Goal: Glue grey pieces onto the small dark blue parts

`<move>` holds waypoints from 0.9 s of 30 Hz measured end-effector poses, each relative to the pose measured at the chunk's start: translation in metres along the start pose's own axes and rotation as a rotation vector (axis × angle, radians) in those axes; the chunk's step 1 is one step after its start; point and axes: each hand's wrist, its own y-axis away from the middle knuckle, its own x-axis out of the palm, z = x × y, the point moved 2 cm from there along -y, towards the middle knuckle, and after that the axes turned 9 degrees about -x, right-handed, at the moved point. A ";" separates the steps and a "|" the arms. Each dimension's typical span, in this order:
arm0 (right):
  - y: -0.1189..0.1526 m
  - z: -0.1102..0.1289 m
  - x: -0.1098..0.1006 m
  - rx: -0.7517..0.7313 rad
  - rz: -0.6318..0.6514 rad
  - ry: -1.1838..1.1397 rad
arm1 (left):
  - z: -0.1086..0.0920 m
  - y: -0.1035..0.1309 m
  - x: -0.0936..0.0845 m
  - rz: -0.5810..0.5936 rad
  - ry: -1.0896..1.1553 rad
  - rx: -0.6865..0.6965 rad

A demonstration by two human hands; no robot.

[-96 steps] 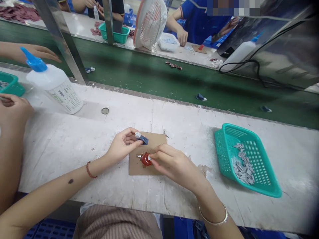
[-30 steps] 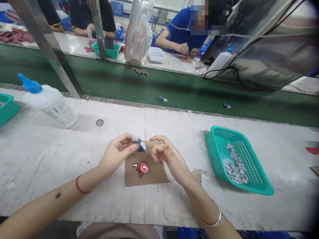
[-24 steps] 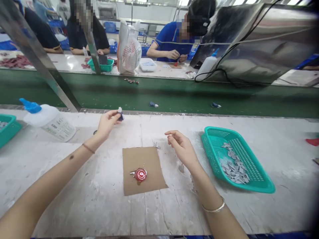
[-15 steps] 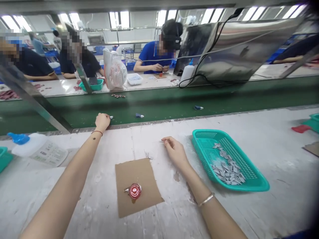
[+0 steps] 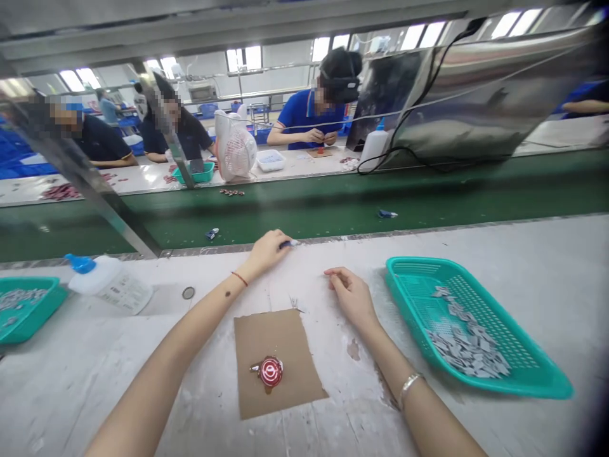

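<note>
My left hand (image 5: pixel 269 252) is closed on a small dark blue piece with a pale tip (image 5: pixel 288 244), at the far edge of the worktable. To its right, my right hand (image 5: pixel 351 295) hovers over the table with fingers curled and pinched; what they hold, if anything, is too small to name. Between my forearms lies a brown cardboard square (image 5: pixel 304 365), bearing a shiny red round item (image 5: pixel 271 372). Small metallic bits (image 5: pixel 295 304) rest at the cardboard's far edge. Right of my right hand is a green basket (image 5: pixel 485 292) of small grey pieces (image 5: pixel 469 349).
A white bottle with blue cap (image 5: pixel 114 285), a round metal disc (image 5: pixel 188 292) and another green basket (image 5: pixel 59 293) are on the left. Beyond runs a green belt (image 5: pixel 304 209) with two small blue pieces. People sit opposite behind a slanted metal post (image 5: pixel 114 203).
My left hand has moved right and back from the green belt to the table's edge, now with a blue piece. The view has shifted left; my right hand stays near the same spot.
</note>
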 end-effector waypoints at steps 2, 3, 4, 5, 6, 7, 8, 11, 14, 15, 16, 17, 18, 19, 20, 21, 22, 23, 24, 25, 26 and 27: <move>-0.001 -0.001 0.001 0.001 0.009 0.008 | -0.010 0.030 0.001 0.028 -0.016 0.049; -0.001 -0.001 0.002 0.000 0.013 0.011 | -0.014 0.045 0.000 0.041 -0.025 0.060; -0.001 -0.002 0.002 0.000 0.017 0.013 | -0.016 0.060 -0.004 0.039 -0.033 0.064; -0.001 -0.003 0.003 -0.002 0.021 0.013 | -0.017 0.076 -0.011 0.006 -0.039 0.061; -0.001 -0.004 0.003 -0.004 0.024 0.011 | -0.016 0.092 -0.022 -0.067 -0.046 0.052; -0.001 -0.004 0.003 -0.007 0.027 0.009 | -0.015 0.111 -0.036 -0.185 -0.061 0.037; -0.001 -0.004 0.004 -0.010 0.028 0.007 | -0.011 0.130 -0.054 -0.360 -0.083 0.009; -0.001 -0.001 0.005 -0.021 0.024 0.017 | 0.012 0.197 -0.110 -0.991 -0.250 -0.186; 0.000 0.004 0.006 -0.030 0.012 0.034 | 0.056 0.243 -0.145 -1.117 -0.307 -0.591; 0.000 0.005 0.007 -0.033 0.008 0.037 | 0.072 0.251 -0.152 -1.071 -0.208 -0.692; 0.001 0.006 0.007 -0.034 0.004 0.038 | 0.088 0.255 -0.155 -1.003 -0.065 -0.750; 0.001 0.007 0.007 -0.036 0.000 0.037 | 0.099 0.256 -0.158 -0.923 0.062 -0.791; 0.002 0.007 0.007 -0.036 -0.003 0.035 | 0.107 0.256 -0.161 -0.857 0.140 -0.813; 0.003 0.007 0.007 -0.036 -0.005 0.033 | 0.108 0.255 -0.164 -0.799 0.156 -0.817; 0.004 0.007 0.007 -0.036 -0.006 0.030 | 0.104 0.254 -0.168 -0.750 0.110 -0.803; 0.005 0.006 0.007 -0.035 -0.006 0.028 | 0.094 0.253 -0.173 -0.705 0.026 -0.767; 0.006 0.006 0.007 -0.035 -0.006 0.027 | 0.080 0.253 -0.177 -0.629 -0.065 -0.700; 0.006 0.006 0.007 -0.035 -0.005 0.027 | 0.063 0.253 -0.181 -0.546 -0.134 -0.615; 0.007 0.005 0.007 -0.036 -0.003 0.028 | 0.046 0.254 -0.184 -0.427 -0.180 -0.531; 0.007 0.005 0.008 -0.038 -0.001 0.030 | 0.029 0.255 -0.185 -0.288 -0.227 -0.453; 0.007 0.005 0.008 -0.039 0.001 0.032 | 0.014 0.257 -0.184 -0.167 -0.267 -0.389; 0.007 0.005 0.008 -0.040 0.005 0.033 | 0.001 0.260 -0.183 -0.058 -0.293 -0.328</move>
